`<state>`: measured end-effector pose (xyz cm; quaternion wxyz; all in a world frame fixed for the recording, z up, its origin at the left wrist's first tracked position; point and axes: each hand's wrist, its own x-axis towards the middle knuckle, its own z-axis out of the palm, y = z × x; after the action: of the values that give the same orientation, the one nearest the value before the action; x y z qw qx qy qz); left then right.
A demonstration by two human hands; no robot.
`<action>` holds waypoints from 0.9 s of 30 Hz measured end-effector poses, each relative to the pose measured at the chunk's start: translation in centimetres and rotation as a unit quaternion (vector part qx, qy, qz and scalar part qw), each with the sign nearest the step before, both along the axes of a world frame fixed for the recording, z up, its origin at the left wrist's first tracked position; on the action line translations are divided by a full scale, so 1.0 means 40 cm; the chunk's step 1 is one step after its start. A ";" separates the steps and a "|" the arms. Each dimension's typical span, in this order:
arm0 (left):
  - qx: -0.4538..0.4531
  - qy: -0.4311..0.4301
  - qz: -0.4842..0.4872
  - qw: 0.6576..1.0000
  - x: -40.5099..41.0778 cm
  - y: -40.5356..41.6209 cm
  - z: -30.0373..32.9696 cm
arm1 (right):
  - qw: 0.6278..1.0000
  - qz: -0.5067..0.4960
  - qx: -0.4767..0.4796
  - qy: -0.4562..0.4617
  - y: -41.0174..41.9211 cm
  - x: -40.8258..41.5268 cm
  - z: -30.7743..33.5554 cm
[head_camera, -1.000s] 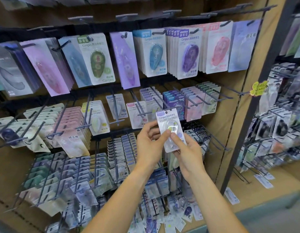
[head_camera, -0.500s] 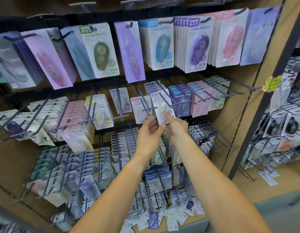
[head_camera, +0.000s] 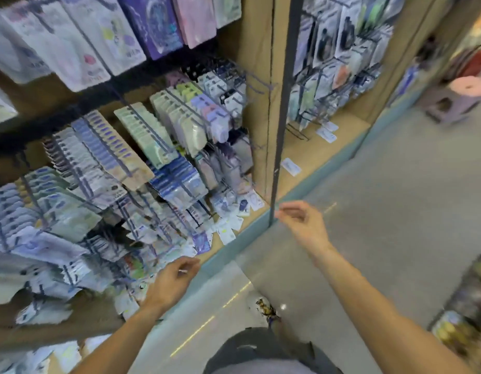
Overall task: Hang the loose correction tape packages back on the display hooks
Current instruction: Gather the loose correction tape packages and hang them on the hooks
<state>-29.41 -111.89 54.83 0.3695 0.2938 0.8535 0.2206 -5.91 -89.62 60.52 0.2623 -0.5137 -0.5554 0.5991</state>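
Observation:
The view is blurred and tilted down toward the bottom of the display. Several loose correction tape packages (head_camera: 228,233) lie scattered on the wooden base shelf (head_camera: 256,211) under the lowest hooks. My left hand (head_camera: 170,283) hovers low near the shelf's front edge, fingers loosely curled, holding nothing. My right hand (head_camera: 301,225) hangs in the air in front of the black upright post (head_camera: 281,130), fingers relaxed and holding nothing. Rows of packages hang on the display hooks (head_camera: 158,139) above.
A second display bay (head_camera: 336,76) with hanging packages stands right of the post. Grey floor (head_camera: 382,211) spreads to the right. A purple stool (head_camera: 450,103) with a pink roll stands at the far right. Blurred goods (head_camera: 466,314) fill the lower right corner.
Both hands have left the middle hook row and dropped low, without the package. The view has swung down and to the right, toward the base shelf and floor.

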 end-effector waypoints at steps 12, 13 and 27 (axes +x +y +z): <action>0.052 -0.089 -0.178 0.979 0.411 0.650 0.092 | 0.955 -0.211 -0.122 -0.170 0.007 0.609 -0.204; 0.059 -0.090 -0.180 0.978 0.440 0.706 0.093 | 0.950 -0.224 -0.126 -0.175 0.042 0.651 -0.215; -0.153 -0.078 0.073 0.982 0.603 0.941 -0.155 | 0.976 -0.073 -0.126 -0.163 0.982 0.706 -0.318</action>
<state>-5.31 -74.24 48.65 0.4586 0.1522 0.8648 0.1366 22.33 -50.36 47.80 0.1441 -0.6726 -0.4716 0.5517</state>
